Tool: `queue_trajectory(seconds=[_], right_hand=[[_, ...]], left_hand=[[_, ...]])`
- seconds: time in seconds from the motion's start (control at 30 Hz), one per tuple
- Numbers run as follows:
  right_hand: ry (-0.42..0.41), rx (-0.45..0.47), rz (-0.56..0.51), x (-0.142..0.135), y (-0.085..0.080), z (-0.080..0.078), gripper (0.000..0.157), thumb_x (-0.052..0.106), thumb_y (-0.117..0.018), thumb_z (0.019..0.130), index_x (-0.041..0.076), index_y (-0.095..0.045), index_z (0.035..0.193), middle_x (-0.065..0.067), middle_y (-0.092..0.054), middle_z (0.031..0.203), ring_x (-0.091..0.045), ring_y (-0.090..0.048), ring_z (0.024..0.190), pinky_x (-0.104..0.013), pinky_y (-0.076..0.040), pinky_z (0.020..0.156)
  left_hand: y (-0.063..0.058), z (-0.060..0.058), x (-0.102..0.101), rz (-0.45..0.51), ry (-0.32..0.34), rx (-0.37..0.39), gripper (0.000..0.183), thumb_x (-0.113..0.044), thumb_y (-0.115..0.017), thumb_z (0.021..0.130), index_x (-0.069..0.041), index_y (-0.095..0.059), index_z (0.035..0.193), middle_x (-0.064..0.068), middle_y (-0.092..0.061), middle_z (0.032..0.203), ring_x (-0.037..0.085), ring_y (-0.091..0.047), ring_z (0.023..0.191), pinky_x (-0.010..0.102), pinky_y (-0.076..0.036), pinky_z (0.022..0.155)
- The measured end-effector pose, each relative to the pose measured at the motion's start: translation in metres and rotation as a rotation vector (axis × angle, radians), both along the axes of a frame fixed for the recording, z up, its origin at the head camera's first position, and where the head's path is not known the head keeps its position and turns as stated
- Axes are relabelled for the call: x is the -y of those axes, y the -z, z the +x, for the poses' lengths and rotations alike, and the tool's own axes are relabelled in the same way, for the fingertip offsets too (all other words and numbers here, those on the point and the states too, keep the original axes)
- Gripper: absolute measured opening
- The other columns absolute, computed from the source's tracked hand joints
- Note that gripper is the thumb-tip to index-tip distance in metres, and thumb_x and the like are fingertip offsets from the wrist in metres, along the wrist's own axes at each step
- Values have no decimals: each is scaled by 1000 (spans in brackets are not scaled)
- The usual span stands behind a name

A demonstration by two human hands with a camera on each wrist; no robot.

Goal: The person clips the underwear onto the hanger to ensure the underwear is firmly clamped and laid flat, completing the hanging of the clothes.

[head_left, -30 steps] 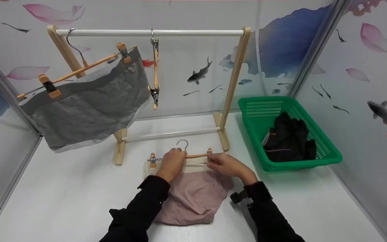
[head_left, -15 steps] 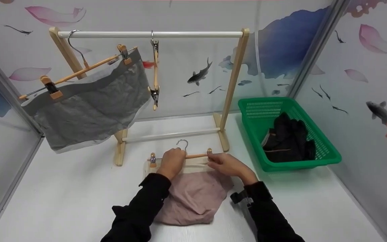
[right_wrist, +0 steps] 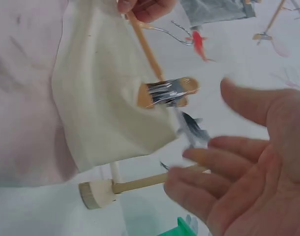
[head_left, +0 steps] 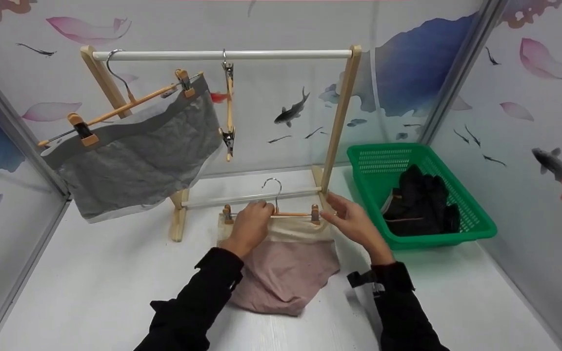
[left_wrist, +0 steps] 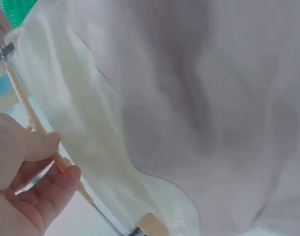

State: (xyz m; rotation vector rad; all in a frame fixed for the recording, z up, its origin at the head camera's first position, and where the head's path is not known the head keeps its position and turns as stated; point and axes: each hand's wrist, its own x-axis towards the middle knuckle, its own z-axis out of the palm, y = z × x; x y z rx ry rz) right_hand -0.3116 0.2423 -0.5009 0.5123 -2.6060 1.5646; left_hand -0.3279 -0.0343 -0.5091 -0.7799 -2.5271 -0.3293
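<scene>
Between thumb and fingers, my left hand (head_left: 251,224) pinches the wooden bar of a clip hanger (head_left: 293,214), as the left wrist view shows up close. Pink underpants (head_left: 286,268) with a wide cream waistband (right_wrist: 103,83) hang from its two clips. The left clip (head_left: 228,214) and the right clip (right_wrist: 167,92) both bite the waistband. My right hand (head_left: 354,222) is just right of the right clip, fingers spread and apart from it in the right wrist view. The hanger's metal hook (head_left: 273,184) points up toward the rack.
A drying rack with a white top rail (head_left: 286,55) stands behind. Grey underpants (head_left: 139,151) hang on its left side, beside a bare clip hanger (head_left: 229,107). To the right, a green basket (head_left: 471,214) holds dark clothing (head_left: 420,200). Walls enclose the white table (head_left: 105,273).
My right hand has let go of the right clip and moved right, its fingers opening. My left hand has raised the hanger, and the pink underpants have shifted up toward the rack.
</scene>
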Motion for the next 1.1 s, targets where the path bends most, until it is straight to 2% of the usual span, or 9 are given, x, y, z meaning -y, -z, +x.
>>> queue_trajectory(seconds=[0.1,0.17,0.3,0.43,0.6,0.7,0.93,1.1], right_hand=[[-73,64,-107,0,-8,2,61,27,-71,98,1,-49,148,-20,-62,135,-31,-62,122,-43,-51,99],[-115,110,-215,-3,-11,5,56,26,-70,98,3,-53,147,-17,-66,131,-28,-65,118,-38,-53,96],[-125,153,-350,-6,-21,14,48,27,-67,101,8,-58,144,-13,-64,136,-25,-64,119,-33,-54,93],[-159,138,-336,-5,-33,24,47,27,-61,104,8,-54,146,-15,-53,148,-24,-57,128,-33,-50,100],[-229,76,-325,-1,-49,34,45,15,-54,107,1,-48,150,-19,-49,150,-31,-53,132,-33,-47,104],[-187,46,-312,2,-57,41,44,15,-51,108,1,-48,149,-17,-51,149,-31,-53,131,-33,-47,104],[-52,1,-334,11,-70,60,45,18,-52,108,3,-48,150,-14,-51,149,-30,-53,132,-48,-40,110],[-4,-59,-341,16,-75,67,44,13,-52,107,0,-48,150,-15,-51,148,-29,-55,129,-39,-45,106]], left_hand=[[-16,1,-2,13,36,-78,23,15,-68,82,-2,-69,96,13,-66,94,31,-65,84,39,-57,67],[-26,1,-5,21,60,-102,24,14,-67,83,-3,-68,99,12,-65,95,30,-64,85,38,-57,70],[-43,-1,-8,72,105,-128,20,11,-66,89,-5,-68,101,11,-64,97,28,-64,89,37,-56,76],[-56,-2,-13,134,141,-162,15,7,-63,95,-5,-69,100,10,-65,98,28,-65,91,38,-56,79],[-68,-4,-19,171,144,-191,17,9,-64,92,-6,-69,100,10,-66,99,27,-65,93,38,-56,81],[-74,-4,-22,204,156,-197,16,7,-65,93,-6,-70,100,10,-67,100,27,-65,96,37,-56,84],[-84,-4,-31,304,168,-188,10,-2,-65,97,-6,-72,102,9,-66,105,26,-64,103,37,-53,92],[-86,-3,-35,357,174,-211,12,-4,-64,99,-7,-73,107,10,-65,113,25,-63,109,35,-53,92]])
